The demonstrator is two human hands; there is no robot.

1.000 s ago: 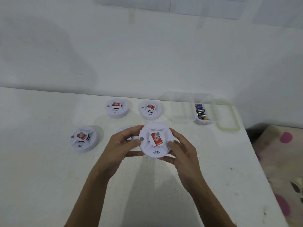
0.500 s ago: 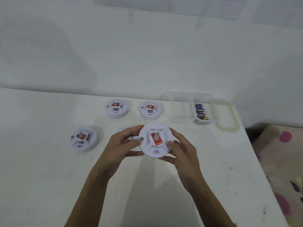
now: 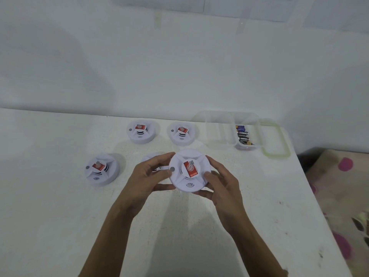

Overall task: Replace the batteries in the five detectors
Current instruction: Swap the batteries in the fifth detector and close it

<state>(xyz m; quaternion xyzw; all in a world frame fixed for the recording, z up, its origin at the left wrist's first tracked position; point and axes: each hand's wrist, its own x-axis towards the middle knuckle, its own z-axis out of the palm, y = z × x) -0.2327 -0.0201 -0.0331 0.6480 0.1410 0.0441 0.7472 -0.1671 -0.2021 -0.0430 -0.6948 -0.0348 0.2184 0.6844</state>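
Both hands hold one round white detector (image 3: 188,170) with a red label above the white table (image 3: 50,216). My left hand (image 3: 146,179) grips its left rim, thumb near a grey button. My right hand (image 3: 221,186) grips its right rim, thumb on top. Three more detectors lie on the table: far left (image 3: 101,171), back middle (image 3: 141,131) and back right (image 3: 181,133). Another detector (image 3: 148,159) is mostly hidden behind my left hand. Several batteries (image 3: 243,135) lie in a clear plastic box (image 3: 225,128).
A clear lid with a green rim (image 3: 276,139) lies right of the box, close to the table's right edge. A white wall stands behind the table. A patterned fabric with pink spots (image 3: 343,196) lies below the table on the right.
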